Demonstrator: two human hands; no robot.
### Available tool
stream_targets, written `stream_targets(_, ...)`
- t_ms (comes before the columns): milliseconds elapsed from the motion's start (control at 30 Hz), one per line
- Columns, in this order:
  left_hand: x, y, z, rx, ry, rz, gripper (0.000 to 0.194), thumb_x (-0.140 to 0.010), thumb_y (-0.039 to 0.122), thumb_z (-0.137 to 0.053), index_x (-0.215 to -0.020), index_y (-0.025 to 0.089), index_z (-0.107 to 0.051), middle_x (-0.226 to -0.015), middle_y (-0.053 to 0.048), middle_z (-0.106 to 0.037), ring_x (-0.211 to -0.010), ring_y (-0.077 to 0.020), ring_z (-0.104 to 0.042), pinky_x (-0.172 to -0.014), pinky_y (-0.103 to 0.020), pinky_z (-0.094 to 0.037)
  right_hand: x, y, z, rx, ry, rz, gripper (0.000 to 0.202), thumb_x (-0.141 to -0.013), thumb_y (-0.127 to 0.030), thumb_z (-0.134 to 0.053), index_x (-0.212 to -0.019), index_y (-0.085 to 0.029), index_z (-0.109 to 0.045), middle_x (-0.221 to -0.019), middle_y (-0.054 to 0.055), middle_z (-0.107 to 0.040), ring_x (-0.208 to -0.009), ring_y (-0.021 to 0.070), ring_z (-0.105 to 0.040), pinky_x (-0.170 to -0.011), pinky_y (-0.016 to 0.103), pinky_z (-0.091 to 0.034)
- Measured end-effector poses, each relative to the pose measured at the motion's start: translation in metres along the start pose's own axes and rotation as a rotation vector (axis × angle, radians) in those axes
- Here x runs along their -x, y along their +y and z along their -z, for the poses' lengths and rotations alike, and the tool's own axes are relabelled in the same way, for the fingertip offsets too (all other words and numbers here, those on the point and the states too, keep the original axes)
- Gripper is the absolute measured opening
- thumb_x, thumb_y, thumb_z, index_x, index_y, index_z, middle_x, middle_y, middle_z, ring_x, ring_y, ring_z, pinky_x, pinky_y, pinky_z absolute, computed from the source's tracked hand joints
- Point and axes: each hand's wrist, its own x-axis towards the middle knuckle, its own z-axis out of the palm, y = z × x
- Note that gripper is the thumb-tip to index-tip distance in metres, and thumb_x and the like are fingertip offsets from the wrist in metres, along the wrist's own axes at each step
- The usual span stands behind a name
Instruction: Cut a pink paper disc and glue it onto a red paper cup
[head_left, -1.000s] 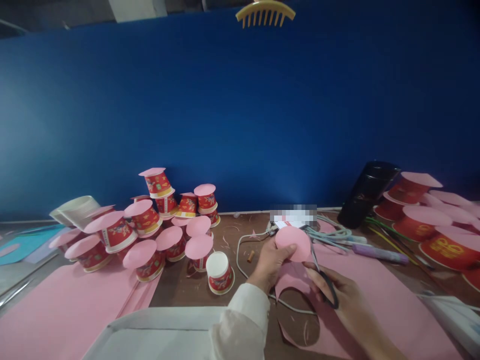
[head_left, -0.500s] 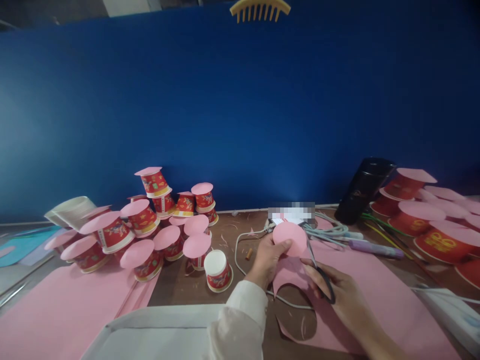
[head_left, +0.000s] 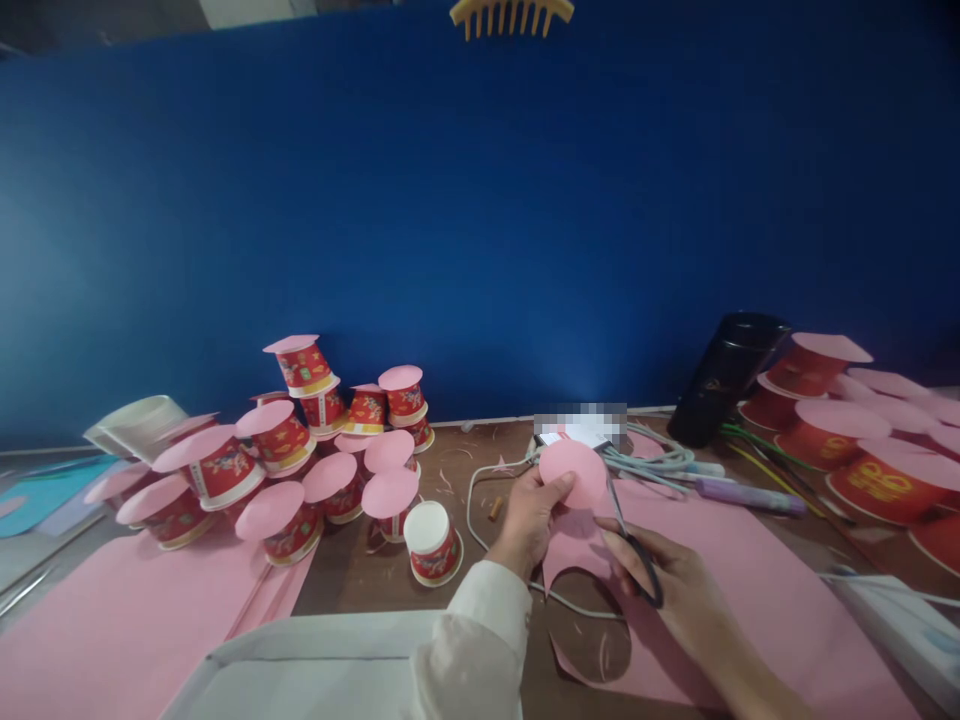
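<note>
Pinched between the thumb and fingers of my left hand (head_left: 531,515) is a round pink paper disc (head_left: 576,472). My right hand (head_left: 660,580) grips scissors (head_left: 637,553) by their dark handles, and their blades point up along the disc's right edge. Whether the blades touch the paper I cannot tell. Below both hands lies a large pink paper sheet (head_left: 720,580) with a round piece cut out of it. An upturned red paper cup (head_left: 435,545) with a white base stands left of my left hand.
Red cups topped with pink discs (head_left: 225,470) crowd the left side, and more red cups (head_left: 877,485) stand at the right. A dark bottle (head_left: 724,380), cables (head_left: 660,458), a purple marker (head_left: 750,495) and a white tray (head_left: 322,660) surround the work area.
The view has shifted slightly, so most things sit a little further left. My hands keep hold of the disc and the scissors, with little other movement.
</note>
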Motion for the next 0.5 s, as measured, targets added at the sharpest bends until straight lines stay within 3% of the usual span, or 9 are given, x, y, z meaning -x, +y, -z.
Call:
stream_targets(267, -0.007, -0.0079, 0.0117, -0.181, -0.021, -0.017, 0.061, -0.049, 0.054, -0.098, -0.086, 0.011, -0.075, -0.073, -0.007, -0.069, -0.067, -0.0173, -0.06, -0.07, -0.032, -0.05, 0.0034, -0.0048, -0.0017, -0.082, 0.008, -0.012, 0.068, -0.068, -0.064, -0.076, -0.109, -0.01, -0.08, -0.055, -0.002, -0.058, -0.058, 0.0173, -0.053, -0.06, 0.031, -0.047)
stream_targets(500, -0.0054, -0.007, 0.0105, -0.179, -0.024, -0.019, 0.061, -0.049, 0.054, -0.098, -0.087, 0.011, -0.076, -0.073, -0.006, -0.068, -0.068, -0.0166, -0.059, -0.07, -0.031, -0.048, 0.0034, -0.0089, -0.0013, -0.084, 0.039, -0.028, 0.06, -0.059, -0.066, -0.079, -0.091, -0.015, -0.083, -0.053, -0.001, -0.058, -0.057, 0.0184, -0.054, -0.056, 0.03, -0.049)
